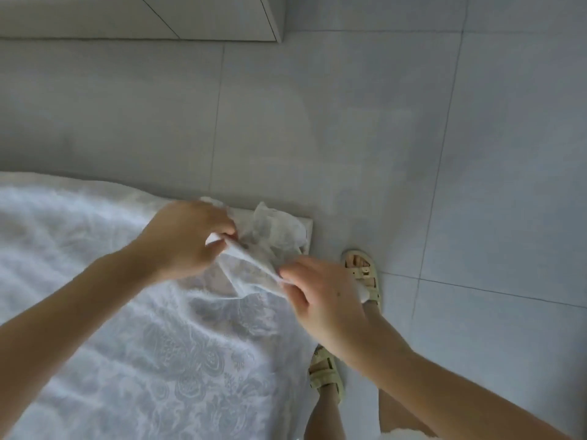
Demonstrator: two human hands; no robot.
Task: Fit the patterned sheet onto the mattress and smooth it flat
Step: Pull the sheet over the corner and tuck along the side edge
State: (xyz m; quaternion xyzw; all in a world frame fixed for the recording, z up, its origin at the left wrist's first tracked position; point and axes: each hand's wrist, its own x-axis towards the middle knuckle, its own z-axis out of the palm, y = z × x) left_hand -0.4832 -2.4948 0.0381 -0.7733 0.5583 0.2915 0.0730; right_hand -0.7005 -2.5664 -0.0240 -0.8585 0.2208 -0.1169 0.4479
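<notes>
A white sheet with a pale grey floral pattern (178, 360) lies over the mattress, which fills the lower left of the head view. At the mattress's far right corner (308, 224) the sheet is bunched up and its edge is lifted. My left hand (187, 236) grips that edge with curled fingers from the left. Beside it, my right hand (320, 296) pinches the same edge between thumb and fingers, a short span of hem stretched between the two hands. A small bare bit of the mattress corner shows past the bunched cloth.
Pale grey floor tiles (413, 138) surround the bed on the far side and the right. My two feet in beige sandals (365, 274) stand on the floor right beside the mattress edge. A white cabinet (158, 17) base runs along the top left.
</notes>
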